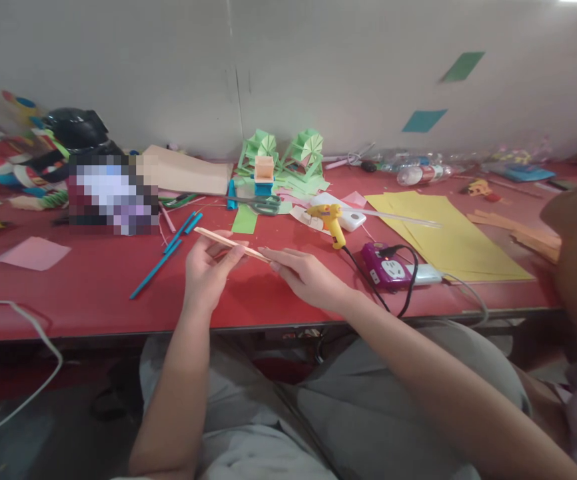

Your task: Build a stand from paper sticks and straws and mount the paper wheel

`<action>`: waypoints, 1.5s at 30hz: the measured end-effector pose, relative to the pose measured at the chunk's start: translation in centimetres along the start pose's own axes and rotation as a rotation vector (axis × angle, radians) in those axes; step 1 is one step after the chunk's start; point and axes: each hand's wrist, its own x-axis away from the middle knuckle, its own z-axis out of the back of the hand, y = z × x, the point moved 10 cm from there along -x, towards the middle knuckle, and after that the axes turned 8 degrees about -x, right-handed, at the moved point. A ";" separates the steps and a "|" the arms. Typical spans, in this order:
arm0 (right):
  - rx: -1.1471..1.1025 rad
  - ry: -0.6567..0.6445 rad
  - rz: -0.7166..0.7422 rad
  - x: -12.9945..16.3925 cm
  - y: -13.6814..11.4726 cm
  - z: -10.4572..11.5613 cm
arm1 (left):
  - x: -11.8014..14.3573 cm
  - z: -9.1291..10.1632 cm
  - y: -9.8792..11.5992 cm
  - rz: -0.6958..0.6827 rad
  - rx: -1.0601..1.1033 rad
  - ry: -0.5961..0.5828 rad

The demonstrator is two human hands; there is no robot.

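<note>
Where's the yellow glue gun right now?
The yellow glue gun lies on the red table, right of centre, between the scissors and the yellow paper sheets.

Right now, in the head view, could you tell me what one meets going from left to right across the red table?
Pink paper square → blue sticks → left hand → wooden stick held by both hands → right hand → yellow glue gun → purple power strip → yellow paper sheets.
</note>
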 end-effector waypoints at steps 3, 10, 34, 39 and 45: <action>0.014 -0.001 -0.013 0.1 0.2 0.1 | -0.1 0.5 0.6 -0.073 -0.026 0.048; 0.051 -0.008 -0.042 0.3 0.4 0.1 | 0.4 1.8 2.0 -0.209 -0.078 0.175; 0.229 0.037 -0.015 0.2 0.3 -0.5 | 0.2 1.4 0.9 -0.115 -0.115 0.171; 0.253 0.066 0.006 0.1 0.1 -0.5 | 0.0 1.2 0.7 -0.094 -0.107 0.165; 0.345 0.043 0.029 0.0 -0.2 -0.9 | 0.0 1.2 0.6 -0.077 -0.128 0.171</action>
